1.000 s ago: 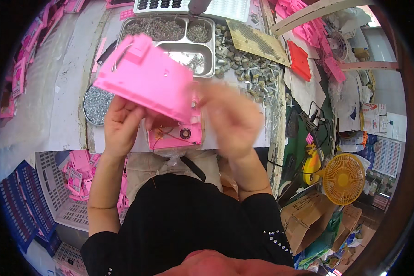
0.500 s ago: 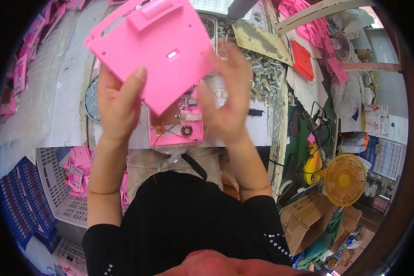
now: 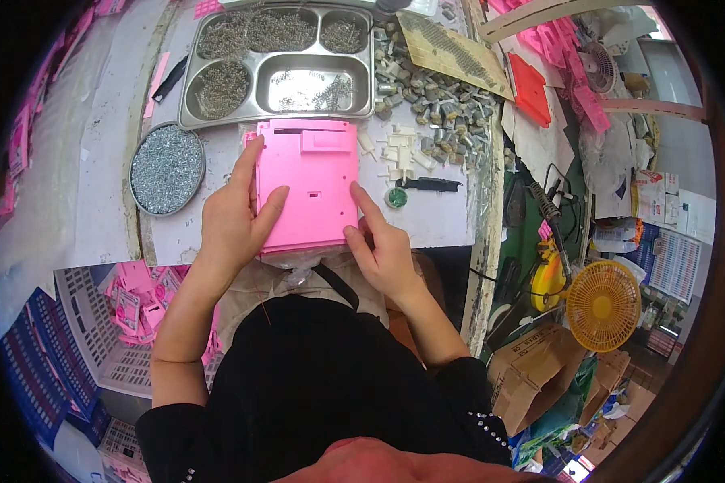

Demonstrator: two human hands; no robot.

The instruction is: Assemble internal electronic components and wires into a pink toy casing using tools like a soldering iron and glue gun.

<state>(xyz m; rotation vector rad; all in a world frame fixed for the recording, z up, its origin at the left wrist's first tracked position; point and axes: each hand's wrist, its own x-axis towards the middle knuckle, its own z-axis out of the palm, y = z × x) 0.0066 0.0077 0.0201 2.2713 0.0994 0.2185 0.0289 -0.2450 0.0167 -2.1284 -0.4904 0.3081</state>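
A pink plastic cover (image 3: 310,173) lies over the pink case on the table, hiding the wiring and board inside. It has a slot along its far edge, a raised block below that and a small cut-out near its middle. My left hand (image 3: 235,219) grips the left side, thumb on the top face and fingers along the edge. At the right edge, the fingers and thumb of my right hand (image 3: 383,248) are bent against the side of the cover. Clear plastic (image 3: 298,275) shows under the near edge.
Beyond the cover stands a steel compartment tray (image 3: 278,110) of small springs. A round dish of screws (image 3: 167,169) is on the left. To the right lie small motors (image 3: 451,121), white plastic parts (image 3: 403,151), a black strip (image 3: 429,185) and a small green-filled cup (image 3: 395,197).
The pink cover has come down from in front of the tray onto the open case. My right hand, apart from its fingers' hold before, now rests at the cover's right edge.
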